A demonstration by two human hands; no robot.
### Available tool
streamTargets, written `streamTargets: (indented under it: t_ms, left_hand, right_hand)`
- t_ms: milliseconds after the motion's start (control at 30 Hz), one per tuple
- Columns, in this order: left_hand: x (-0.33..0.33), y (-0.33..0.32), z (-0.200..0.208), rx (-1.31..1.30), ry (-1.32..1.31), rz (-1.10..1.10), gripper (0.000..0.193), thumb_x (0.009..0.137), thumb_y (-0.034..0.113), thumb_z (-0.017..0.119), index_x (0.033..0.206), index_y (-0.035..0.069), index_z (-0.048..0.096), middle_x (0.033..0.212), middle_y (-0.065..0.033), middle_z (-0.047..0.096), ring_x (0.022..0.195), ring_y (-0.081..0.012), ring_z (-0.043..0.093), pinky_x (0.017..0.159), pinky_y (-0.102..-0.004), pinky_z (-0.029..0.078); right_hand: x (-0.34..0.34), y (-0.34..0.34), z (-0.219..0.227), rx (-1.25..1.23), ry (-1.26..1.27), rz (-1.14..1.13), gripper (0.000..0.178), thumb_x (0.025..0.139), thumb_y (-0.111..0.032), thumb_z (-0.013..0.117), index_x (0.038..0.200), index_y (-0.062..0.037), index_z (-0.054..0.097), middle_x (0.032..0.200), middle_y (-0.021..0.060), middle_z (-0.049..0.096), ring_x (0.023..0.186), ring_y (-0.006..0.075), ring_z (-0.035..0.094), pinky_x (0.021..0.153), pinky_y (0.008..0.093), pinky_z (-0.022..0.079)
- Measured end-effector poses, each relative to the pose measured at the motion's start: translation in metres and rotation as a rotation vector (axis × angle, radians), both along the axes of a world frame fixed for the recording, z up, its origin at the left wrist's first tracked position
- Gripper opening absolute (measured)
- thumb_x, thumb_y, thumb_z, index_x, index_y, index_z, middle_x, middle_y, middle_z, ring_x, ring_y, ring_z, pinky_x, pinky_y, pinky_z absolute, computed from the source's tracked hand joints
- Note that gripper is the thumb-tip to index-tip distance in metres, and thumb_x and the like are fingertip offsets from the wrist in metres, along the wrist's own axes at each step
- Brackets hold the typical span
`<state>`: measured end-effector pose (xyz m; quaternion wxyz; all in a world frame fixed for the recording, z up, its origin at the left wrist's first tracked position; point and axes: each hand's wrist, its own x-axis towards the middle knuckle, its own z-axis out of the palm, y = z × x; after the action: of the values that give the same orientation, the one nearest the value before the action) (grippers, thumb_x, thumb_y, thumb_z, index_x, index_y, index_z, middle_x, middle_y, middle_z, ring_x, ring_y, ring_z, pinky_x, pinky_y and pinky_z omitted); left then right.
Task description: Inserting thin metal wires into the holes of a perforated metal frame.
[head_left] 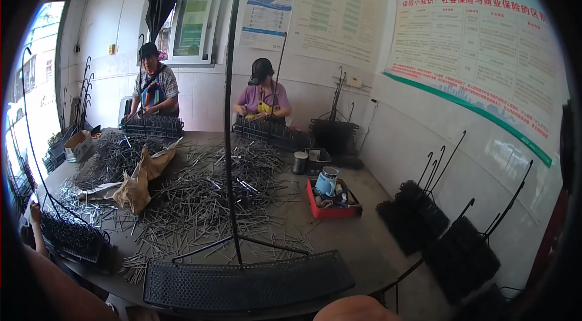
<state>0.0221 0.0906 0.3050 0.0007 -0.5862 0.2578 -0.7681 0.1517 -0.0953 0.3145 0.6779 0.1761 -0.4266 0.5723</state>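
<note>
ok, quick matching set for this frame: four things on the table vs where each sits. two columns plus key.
Things:
1. red tray
2. black perforated tray
3. torn brown paper sack
4. small cardboard box

Places:
A. near table edge, closest to the camera
B. far left end of the table
C. right of the metal pin pile, holding a blue and white cup
D. left of centre, lying on the pins

Pairs: 1-C, 2-A, 3-D, 4-B

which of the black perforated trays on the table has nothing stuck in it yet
The near-edge tray beneath the tall black rod; its holes look bare, unlike the pin-filled trays before the two co-workers.
</note>
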Motion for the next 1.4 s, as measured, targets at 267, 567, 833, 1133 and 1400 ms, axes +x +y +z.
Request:
streamTargets:
  t_ms: [267, 567, 833, 1133, 1400]
  left_hand:
    - [0.0, -0.005, -0.004, -0.035, 0.041, 0.042, 0.05, 0.092, 0.032, 0.058, 0.128, -0.001, 0.047, 0.123, -0.0279, 0.043, 0.12, -0.0449, 0.043, 0.097, -0.0751, 0.028]
    - [-0.014, -0.008, -0.002, -0.056, 0.081, 0.112, 0.051, 0.091, 0.033, 0.059, 0.128, -0.001, 0.047, 0.122, -0.0272, 0.043, 0.119, -0.0443, 0.044, 0.098, -0.0744, 0.029]
    - [-0.039, -0.01, -0.008, -0.078, 0.077, 0.233, 0.051, 0.091, 0.033, 0.06, 0.127, -0.001, 0.047, 0.121, -0.0266, 0.044, 0.118, -0.0438, 0.044, 0.098, -0.0739, 0.029]
    - [-0.031, -0.012, -0.01, -0.119, 0.124, 0.271, 0.052, 0.091, 0.034, 0.06, 0.127, -0.001, 0.047, 0.12, -0.0259, 0.044, 0.117, -0.0432, 0.045, 0.098, -0.0732, 0.029]
    - [-0.014, -0.016, -0.013, -0.128, 0.129, 0.253, 0.052, 0.09, 0.034, 0.061, 0.126, -0.001, 0.047, 0.119, -0.0253, 0.045, 0.116, -0.0426, 0.045, 0.099, -0.0727, 0.029]
  right_hand:
    - [-0.019, 0.036, -0.016, 0.236, -0.274, 0.485, 0.039, 0.102, -0.034, 0.04, 0.098, -0.0034, 0.063, 0.097, 0.0137, 0.058, 0.101, 0.0303, 0.048, 0.091, 0.0425, 0.036]
    - [-0.029, 0.046, -0.07, 0.313, -0.577, 0.562, 0.037, 0.103, -0.031, 0.039, 0.098, -0.0025, 0.062, 0.099, 0.0149, 0.057, 0.101, 0.0297, 0.048, 0.091, 0.0412, 0.036]
    - [0.02, 0.055, -0.065, 0.088, -1.037, 0.199, 0.035, 0.104, -0.027, 0.038, 0.102, -0.001, 0.061, 0.106, 0.0139, 0.053, 0.106, 0.0276, 0.046, 0.092, 0.0391, 0.036]
    - [0.039, 0.041, -0.014, 0.384, -0.264, -0.065, 0.02, 0.095, -0.041, 0.056, 0.1, -0.0269, 0.07, 0.13, 0.0061, 0.047, 0.122, 0.0265, 0.042, 0.101, 0.0442, 0.034]
    - [0.045, 0.019, -0.031, 0.326, -0.356, -0.01, 0.028, 0.1, -0.038, 0.049, 0.098, -0.0205, 0.07, 0.126, 0.0102, 0.05, 0.116, 0.027, 0.048, 0.098, 0.0437, 0.035]
